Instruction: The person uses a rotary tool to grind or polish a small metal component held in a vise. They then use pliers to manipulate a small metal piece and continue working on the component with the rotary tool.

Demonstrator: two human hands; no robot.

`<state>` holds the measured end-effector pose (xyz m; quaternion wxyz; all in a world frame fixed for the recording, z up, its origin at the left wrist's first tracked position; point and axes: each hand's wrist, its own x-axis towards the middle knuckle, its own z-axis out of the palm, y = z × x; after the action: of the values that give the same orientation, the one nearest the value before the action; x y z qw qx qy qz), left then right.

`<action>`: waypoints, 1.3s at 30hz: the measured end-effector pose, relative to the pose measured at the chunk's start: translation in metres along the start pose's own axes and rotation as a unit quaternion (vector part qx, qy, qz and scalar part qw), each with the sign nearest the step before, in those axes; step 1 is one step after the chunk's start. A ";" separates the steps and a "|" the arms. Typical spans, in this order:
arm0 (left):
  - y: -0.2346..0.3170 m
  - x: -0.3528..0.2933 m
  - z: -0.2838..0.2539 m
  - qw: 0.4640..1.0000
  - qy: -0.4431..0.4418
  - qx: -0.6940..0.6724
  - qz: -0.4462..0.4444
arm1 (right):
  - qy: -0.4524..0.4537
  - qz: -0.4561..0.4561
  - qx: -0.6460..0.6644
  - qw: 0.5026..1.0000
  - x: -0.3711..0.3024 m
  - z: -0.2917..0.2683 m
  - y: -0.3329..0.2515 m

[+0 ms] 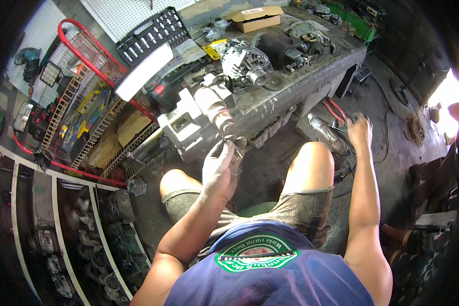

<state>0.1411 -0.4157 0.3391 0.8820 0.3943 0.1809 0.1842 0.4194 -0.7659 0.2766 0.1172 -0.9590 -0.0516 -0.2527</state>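
A starter armature (212,104) with a copper-coloured end stands clamped in the pale bench vise (181,122). Just below its tip, the fingers of my left hand (221,168) pinch together, with a small dark piece at the fingertips that is too small to name. Out to the right, my right hand (360,131) reaches low over the floor area. Its curled fingers close on one end of the red-handled pliers (334,110), whose gripped end is hidden. Left of that hand lies a silver cylindrical tool (327,133).
An alternator (242,60), a black cylindrical motor (278,50) and a cardboard box (256,20) sit on the metal workbench (311,76). Behind the vise are an open socket set (153,34) and a bright lamp panel (144,71). A red-framed rack (81,117) stands left; shelves of parts lie lower left.
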 end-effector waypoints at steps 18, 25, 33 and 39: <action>-0.013 -0.005 0.008 0.998 0.016 0.054 0.020 | -0.260 -0.224 0.435 0.832 -0.143 -0.114 -0.225; 0.002 -0.005 -0.001 0.938 -0.105 0.316 0.099 | -0.163 -0.200 0.578 0.774 -0.127 -0.129 -0.213; -0.008 -0.016 0.004 0.866 -0.138 0.463 0.126 | -0.207 -0.101 0.601 0.765 -0.130 -0.123 -0.210; -0.013 -0.023 0.012 0.886 -0.125 0.423 0.140 | -0.146 -0.101 0.598 0.782 -0.137 -0.119 -0.204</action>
<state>0.1292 -0.4416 0.3404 0.6116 0.7713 0.0727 0.1608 0.2118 -0.6034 0.3494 0.6317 -0.7113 -0.3057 -0.0383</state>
